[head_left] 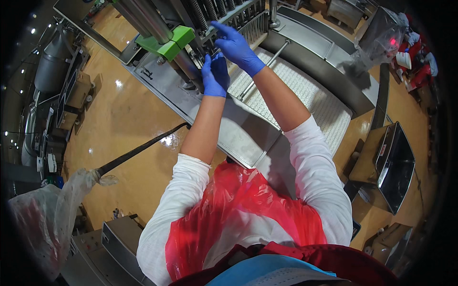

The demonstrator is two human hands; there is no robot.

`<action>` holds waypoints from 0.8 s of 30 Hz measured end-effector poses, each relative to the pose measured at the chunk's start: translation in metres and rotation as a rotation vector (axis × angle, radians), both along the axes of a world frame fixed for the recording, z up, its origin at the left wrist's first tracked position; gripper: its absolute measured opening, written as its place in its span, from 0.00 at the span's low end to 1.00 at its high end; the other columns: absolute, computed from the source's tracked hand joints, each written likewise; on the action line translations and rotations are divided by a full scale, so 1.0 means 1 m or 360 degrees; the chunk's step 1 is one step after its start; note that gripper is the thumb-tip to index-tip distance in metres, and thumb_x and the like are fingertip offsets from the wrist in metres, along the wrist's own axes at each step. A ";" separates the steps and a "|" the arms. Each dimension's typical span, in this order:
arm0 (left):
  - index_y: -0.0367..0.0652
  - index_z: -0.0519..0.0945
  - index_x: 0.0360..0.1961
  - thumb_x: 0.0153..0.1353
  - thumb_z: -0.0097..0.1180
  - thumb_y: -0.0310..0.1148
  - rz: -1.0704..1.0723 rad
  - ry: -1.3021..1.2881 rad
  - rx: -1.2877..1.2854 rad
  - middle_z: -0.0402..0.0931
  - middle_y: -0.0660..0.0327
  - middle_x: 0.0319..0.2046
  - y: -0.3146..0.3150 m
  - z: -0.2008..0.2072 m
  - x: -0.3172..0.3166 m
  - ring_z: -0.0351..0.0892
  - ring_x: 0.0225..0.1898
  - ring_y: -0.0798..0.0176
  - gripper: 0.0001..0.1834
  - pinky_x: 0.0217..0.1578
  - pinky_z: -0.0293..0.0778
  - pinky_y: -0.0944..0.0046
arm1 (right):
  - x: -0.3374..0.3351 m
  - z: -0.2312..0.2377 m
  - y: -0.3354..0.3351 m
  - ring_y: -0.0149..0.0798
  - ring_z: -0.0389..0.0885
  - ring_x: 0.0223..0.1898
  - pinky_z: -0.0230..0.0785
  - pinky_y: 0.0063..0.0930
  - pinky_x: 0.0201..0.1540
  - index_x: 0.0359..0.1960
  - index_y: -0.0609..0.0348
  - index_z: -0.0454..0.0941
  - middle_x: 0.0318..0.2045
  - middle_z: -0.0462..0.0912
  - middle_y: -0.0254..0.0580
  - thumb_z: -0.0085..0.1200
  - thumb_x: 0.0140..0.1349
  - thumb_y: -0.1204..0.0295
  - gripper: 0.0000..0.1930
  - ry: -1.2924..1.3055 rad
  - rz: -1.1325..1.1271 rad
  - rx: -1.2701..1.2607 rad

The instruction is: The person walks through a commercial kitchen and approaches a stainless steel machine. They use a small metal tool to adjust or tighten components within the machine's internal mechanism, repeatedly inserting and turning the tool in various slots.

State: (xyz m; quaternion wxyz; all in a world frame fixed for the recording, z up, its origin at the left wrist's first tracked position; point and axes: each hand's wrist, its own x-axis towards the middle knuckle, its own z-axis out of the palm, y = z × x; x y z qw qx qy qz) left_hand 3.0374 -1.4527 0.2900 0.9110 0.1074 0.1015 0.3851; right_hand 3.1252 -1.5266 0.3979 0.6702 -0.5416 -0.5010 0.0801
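My left hand [216, 76], in a blue glove, reaches into the lower front of a metal machine beside a steel column [188, 69]. Its thumb points up, apart from the fingers. The fingertips are turned inward among dark parts, so what they touch is hidden. Just above and to the right is my right hand [237, 50], also blue-gloved, with the index finger stretched toward the row of springs and rods [210, 12]. Its fingers are apart and I see nothing held. A green block [174, 42] clamps the column left of both hands.
A white textured conveyor belt [298, 86] runs under my right forearm, with a metal bar [265, 69] across it. Bag-wrapped equipment [52, 209] stands lower left on a dark arm [143, 147]. A metal bin [397, 167] is at right. Red-and-white-clad people [417, 59] are far right.
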 end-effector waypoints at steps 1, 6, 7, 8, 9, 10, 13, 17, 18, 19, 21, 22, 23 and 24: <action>0.39 0.79 0.41 0.72 0.52 0.43 0.0059 -0.0007 0.0031 0.80 0.61 0.34 -0.005 0.005 -0.002 0.81 0.42 0.61 0.16 0.53 0.76 0.64 | 0.000 0.004 -0.002 0.37 0.80 0.45 0.72 0.30 0.53 0.47 0.60 0.84 0.44 0.83 0.41 0.48 0.56 0.78 0.18 -0.0037 0.0099 -0.0084; 0.40 0.79 0.42 0.72 0.51 0.45 -0.0117 -0.0082 0.0209 0.81 0.61 0.36 -0.005 0.005 -0.004 0.82 0.43 0.62 0.17 0.54 0.75 0.65 | -0.007 0.008 -0.001 0.46 0.83 0.44 0.74 0.36 0.53 0.41 0.58 0.87 0.39 0.83 0.52 0.50 0.53 0.74 0.16 -0.0115 -0.0330 0.0169; 0.40 0.79 0.42 0.72 0.51 0.45 -0.0053 0.0031 0.0195 0.81 0.61 0.36 -0.008 0.012 -0.005 0.82 0.43 0.62 0.17 0.53 0.75 0.65 | -0.011 0.005 0.002 0.47 0.83 0.43 0.74 0.36 0.53 0.39 0.59 0.87 0.37 0.83 0.54 0.49 0.53 0.74 0.15 -0.0144 -0.0380 -0.0011; 0.40 0.79 0.42 0.72 0.50 0.45 -0.0100 -0.0024 0.0186 0.82 0.62 0.36 -0.002 0.007 -0.005 0.81 0.43 0.63 0.17 0.53 0.75 0.65 | -0.007 0.004 0.002 0.45 0.82 0.45 0.73 0.35 0.54 0.42 0.61 0.85 0.40 0.83 0.52 0.49 0.54 0.75 0.16 -0.0088 -0.0126 -0.0039; 0.41 0.79 0.43 0.72 0.50 0.45 -0.0147 -0.0080 0.0178 0.82 0.62 0.36 0.007 -0.002 -0.004 0.81 0.42 0.63 0.17 0.52 0.75 0.66 | 0.000 0.003 -0.002 0.42 0.81 0.46 0.72 0.34 0.55 0.45 0.62 0.84 0.43 0.82 0.49 0.48 0.56 0.76 0.17 -0.0032 0.0128 -0.0067; 0.41 0.79 0.43 0.73 0.50 0.45 -0.0198 -0.0139 0.0164 0.82 0.62 0.36 0.007 0.002 -0.002 0.81 0.42 0.64 0.17 0.51 0.75 0.66 | 0.005 0.004 -0.006 0.40 0.81 0.48 0.71 0.33 0.56 0.48 0.63 0.82 0.46 0.82 0.47 0.47 0.57 0.77 0.18 0.0021 0.0378 -0.0101; 0.42 0.79 0.42 0.73 0.48 0.45 -0.0024 0.0190 0.0055 0.80 0.64 0.35 0.000 0.011 -0.003 0.79 0.40 0.65 0.17 0.49 0.74 0.67 | -0.002 0.002 0.001 0.37 0.80 0.47 0.71 0.30 0.55 0.42 0.63 0.84 0.43 0.82 0.45 0.48 0.57 0.77 0.14 0.0029 0.0055 -0.0092; 0.44 0.78 0.43 0.74 0.47 0.45 -0.0204 -0.0090 0.0165 0.81 0.64 0.38 -0.003 0.012 -0.002 0.79 0.43 0.65 0.16 0.52 0.73 0.66 | 0.003 -0.002 -0.001 0.43 0.80 0.46 0.72 0.33 0.53 0.43 0.59 0.86 0.41 0.82 0.49 0.49 0.55 0.74 0.17 0.0003 -0.0065 -0.0009; 0.44 0.78 0.44 0.74 0.46 0.45 -0.0164 0.0017 0.0177 0.80 0.63 0.39 -0.008 0.016 0.001 0.79 0.44 0.65 0.16 0.54 0.73 0.65 | 0.006 -0.003 0.000 0.46 0.81 0.45 0.73 0.34 0.52 0.43 0.58 0.87 0.40 0.82 0.52 0.50 0.54 0.73 0.17 -0.0019 -0.0144 0.0044; 0.44 0.77 0.45 0.74 0.45 0.44 -0.0115 0.0142 0.0177 0.80 0.63 0.40 -0.014 0.018 -0.001 0.79 0.45 0.65 0.16 0.55 0.72 0.64 | -0.004 0.005 -0.002 0.45 0.80 0.47 0.72 0.34 0.55 0.38 0.56 0.88 0.38 0.82 0.49 0.49 0.54 0.73 0.15 -0.0114 -0.0359 0.0157; 0.44 0.77 0.47 0.74 0.44 0.43 0.0348 0.0420 0.1264 0.80 0.61 0.43 0.034 -0.037 -0.005 0.79 0.48 0.63 0.16 0.58 0.70 0.63 | -0.020 0.014 0.003 0.45 0.79 0.48 0.71 0.34 0.56 0.37 0.56 0.88 0.40 0.82 0.49 0.50 0.54 0.73 0.14 -0.0192 -0.0030 0.0060; 0.44 0.76 0.48 0.74 0.44 0.42 0.0358 0.0394 0.1251 0.80 0.61 0.44 0.036 -0.042 -0.001 0.79 0.49 0.62 0.15 0.60 0.69 0.62 | -0.016 0.011 0.002 0.45 0.79 0.49 0.70 0.35 0.57 0.37 0.56 0.88 0.41 0.81 0.49 0.50 0.54 0.72 0.14 -0.0225 0.0086 -0.0004; 0.45 0.76 0.49 0.74 0.43 0.42 0.0346 0.0363 0.1238 0.80 0.60 0.46 0.024 -0.029 0.004 0.78 0.50 0.61 0.15 0.61 0.69 0.61 | -0.007 0.008 0.000 0.47 0.78 0.50 0.69 0.35 0.58 0.37 0.56 0.89 0.43 0.81 0.50 0.51 0.54 0.72 0.14 -0.0223 0.0042 0.0003; 0.46 0.76 0.49 0.73 0.43 0.41 0.0160 0.0183 0.0676 0.80 0.59 0.47 0.010 -0.016 0.008 0.78 0.51 0.60 0.14 0.61 0.68 0.60 | -0.001 0.005 0.000 0.47 0.78 0.50 0.70 0.35 0.58 0.36 0.56 0.89 0.43 0.81 0.50 0.51 0.54 0.71 0.14 -0.0231 -0.0112 0.0002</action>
